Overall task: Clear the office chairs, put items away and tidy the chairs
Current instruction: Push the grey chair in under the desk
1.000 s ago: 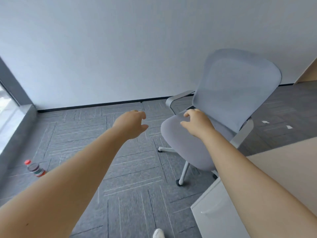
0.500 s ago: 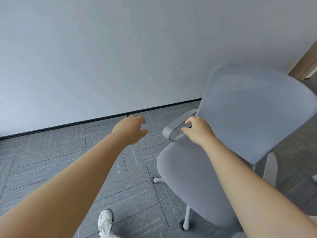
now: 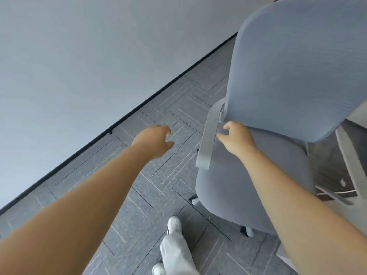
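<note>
Office chair (image 3: 258, 185): grey seat, blue-grey mesh back, standing on the grey carpet floor (image 3: 162, 175) near the pale wall (image 3: 89, 56); wall lies to the chair's left.

Head view, against the frame half a second earlier: chair now fills more of the picture and sits higher and closer. The skirting line runs steeply diagonal where it was nearly level. The right hand (image 3: 237, 136) was at the inner end of the chair's grey armrest (image 3: 208, 139); it now sits at the lower left corner of the backrest, fingers curled, fingertips touching the armrest's edge. Whether it actually grips the armrest or backrest cannot be told. The left hand (image 3: 154, 140) hovers over the carpet left of the chair, as before: fingers loosely curled, thumb apart, holding nothing, touching nothing.

A white shoe (image 3: 173, 225) and pale trouser leg (image 3: 176, 253) show below the chair's front-left edge, further into frame than earlier.

Containers: none visible. Chair seat bare.
</note>
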`<action>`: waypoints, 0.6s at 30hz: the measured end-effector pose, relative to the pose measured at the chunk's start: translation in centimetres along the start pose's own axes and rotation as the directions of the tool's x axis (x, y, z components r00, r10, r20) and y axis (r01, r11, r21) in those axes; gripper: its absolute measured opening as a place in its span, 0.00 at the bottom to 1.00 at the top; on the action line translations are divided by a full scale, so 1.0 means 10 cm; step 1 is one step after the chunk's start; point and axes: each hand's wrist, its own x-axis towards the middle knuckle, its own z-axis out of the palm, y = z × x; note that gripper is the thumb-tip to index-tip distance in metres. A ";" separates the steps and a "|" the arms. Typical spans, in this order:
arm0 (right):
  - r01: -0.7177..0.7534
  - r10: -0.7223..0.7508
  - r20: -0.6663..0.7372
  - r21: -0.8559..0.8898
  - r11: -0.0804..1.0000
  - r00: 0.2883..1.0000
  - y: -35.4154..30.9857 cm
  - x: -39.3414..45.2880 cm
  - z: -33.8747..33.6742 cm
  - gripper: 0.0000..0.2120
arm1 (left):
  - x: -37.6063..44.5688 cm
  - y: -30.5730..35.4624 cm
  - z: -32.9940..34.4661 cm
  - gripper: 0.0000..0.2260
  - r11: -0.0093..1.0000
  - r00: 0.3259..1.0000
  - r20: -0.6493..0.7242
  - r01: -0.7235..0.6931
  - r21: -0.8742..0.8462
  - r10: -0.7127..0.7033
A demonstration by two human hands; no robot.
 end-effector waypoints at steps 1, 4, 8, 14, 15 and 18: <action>-0.032 0.032 -0.001 0.012 0.999 0.999 0.00 0.15 0.07 0.19 | 0.19 -0.03 0.02 0.18 1.000 1.000 0.019 -0.023 0.013 0.023; -0.125 0.126 -0.008 0.054 0.991 0.992 0.01 0.64 0.35 0.21 | 0.79 -0.10 0.12 0.17 0.995 0.994 0.078 -0.078 0.056 0.074; -0.264 0.270 -0.019 0.156 0.952 0.963 0.05 1.39 0.74 0.24 | 1.65 -0.15 0.26 0.17 0.984 0.980 0.146 -0.153 0.094 0.139; -0.466 0.480 0.008 0.258 0.846 0.877 0.10 2.08 1.21 0.31 | 2.53 -0.21 0.49 0.17 0.966 0.936 0.269 -0.253 0.057 0.229; -0.489 0.505 0.014 0.277 0.827 0.863 0.11 2.15 1.27 0.31 | 2.62 -0.22 0.55 0.17 0.961 0.924 0.294 -0.271 0.051 0.245; -0.523 0.551 -0.002 0.312 0.793 0.835 0.14 2.28 1.39 0.29 | 2.82 -0.26 0.66 0.17 0.945 0.892 0.349 -0.324 0.048 0.288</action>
